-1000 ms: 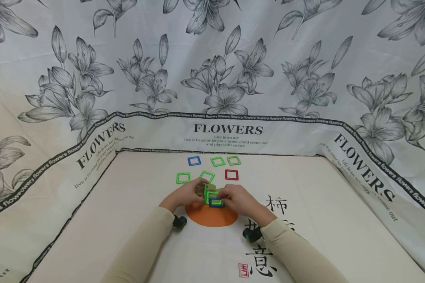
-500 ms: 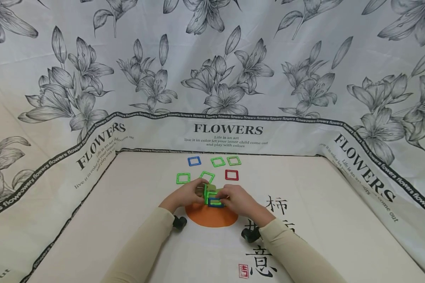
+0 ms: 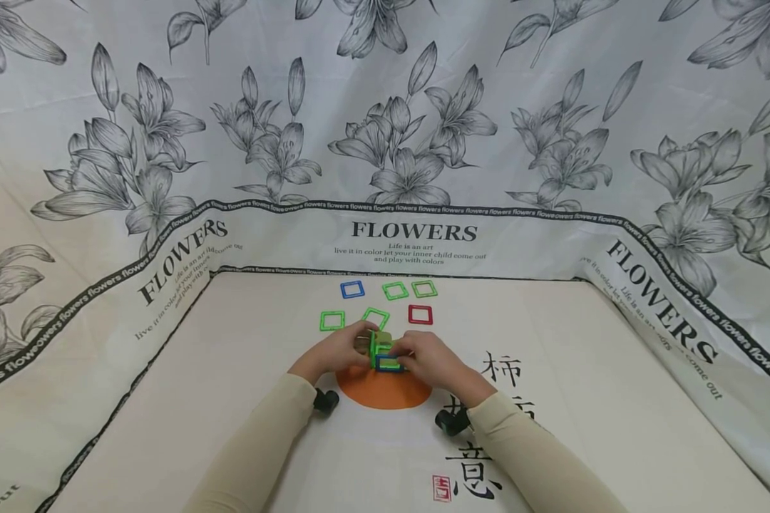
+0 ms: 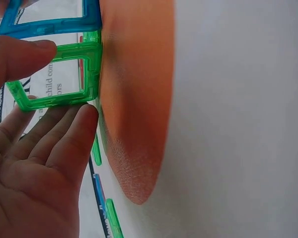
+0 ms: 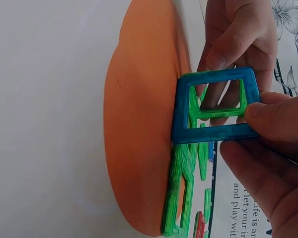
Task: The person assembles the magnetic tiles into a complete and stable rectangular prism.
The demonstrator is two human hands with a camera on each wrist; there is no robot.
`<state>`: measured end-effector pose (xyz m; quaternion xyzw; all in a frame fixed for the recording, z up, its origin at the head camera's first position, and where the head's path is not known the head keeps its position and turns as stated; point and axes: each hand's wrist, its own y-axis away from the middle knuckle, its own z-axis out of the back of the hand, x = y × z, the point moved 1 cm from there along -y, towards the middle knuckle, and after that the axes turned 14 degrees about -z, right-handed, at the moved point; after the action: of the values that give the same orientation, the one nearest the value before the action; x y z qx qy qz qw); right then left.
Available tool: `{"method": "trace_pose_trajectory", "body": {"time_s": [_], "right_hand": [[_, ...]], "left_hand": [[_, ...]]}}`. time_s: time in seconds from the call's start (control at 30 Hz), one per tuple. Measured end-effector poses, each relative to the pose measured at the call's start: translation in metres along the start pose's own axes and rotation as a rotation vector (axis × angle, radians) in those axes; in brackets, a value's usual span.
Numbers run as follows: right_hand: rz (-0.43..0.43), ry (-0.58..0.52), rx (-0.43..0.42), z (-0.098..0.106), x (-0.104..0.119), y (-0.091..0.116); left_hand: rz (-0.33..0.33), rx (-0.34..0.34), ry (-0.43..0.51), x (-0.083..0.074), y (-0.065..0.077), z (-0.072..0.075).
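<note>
Over the orange circle, my left hand grips a green square frame tile standing upright, thumb on its front and fingers beneath and behind it in the left wrist view. With thumb and fingertips, my right hand pinches a blue square frame tile. This blue tile also stands on edge, its left side right at the green one in the head view. A low green tile lies by the blue tile's foot. Fingers partly cover the green pieces between the hands.
Farther back lie a blue tile, a red tile and several green tiles, one green tile left of the hands. An orange circle and black characters mark the white cloth. A flowered curtain stands behind.
My right hand has shifted slightly left with the blue tile, bringing it against the upright green tile. The left hand holds its place. The head view has tilted very slightly.
</note>
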<state>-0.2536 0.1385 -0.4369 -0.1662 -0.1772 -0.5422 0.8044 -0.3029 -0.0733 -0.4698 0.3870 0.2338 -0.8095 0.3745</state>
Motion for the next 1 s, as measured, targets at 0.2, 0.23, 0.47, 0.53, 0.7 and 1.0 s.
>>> {"method": "trace_pose_trajectory", "body": {"time_s": [0.2, 0.23, 0.47, 0.53, 0.7, 1.0], "right_hand": [[-0.014, -0.005, 0.000, 0.0009, 0.0020, -0.0029], [-0.016, -0.005, -0.001, 0.0009, 0.0023, -0.0031], [-0.021, -0.004, -0.006, -0.0003, 0.0030, -0.0036], [-0.018, -0.005, -0.008, -0.0008, 0.0033, -0.0037], [-0.029, -0.004, -0.005, -0.0015, 0.0040, -0.0043], [-0.038, -0.015, 0.003, -0.0025, 0.0039, -0.0060]], "left_hand": [[0.012, -0.004, 0.011, -0.0009, -0.0010, 0.0013], [0.013, -0.004, 0.013, -0.0006, -0.0011, 0.0014], [0.009, 0.002, 0.027, 0.0006, -0.0011, 0.0007], [0.010, 0.004, 0.030, 0.0001, -0.0008, 0.0005], [0.009, 0.012, 0.031, -0.0007, -0.0001, 0.0004], [0.016, 0.011, 0.013, 0.0013, 0.0011, -0.0002]]}}
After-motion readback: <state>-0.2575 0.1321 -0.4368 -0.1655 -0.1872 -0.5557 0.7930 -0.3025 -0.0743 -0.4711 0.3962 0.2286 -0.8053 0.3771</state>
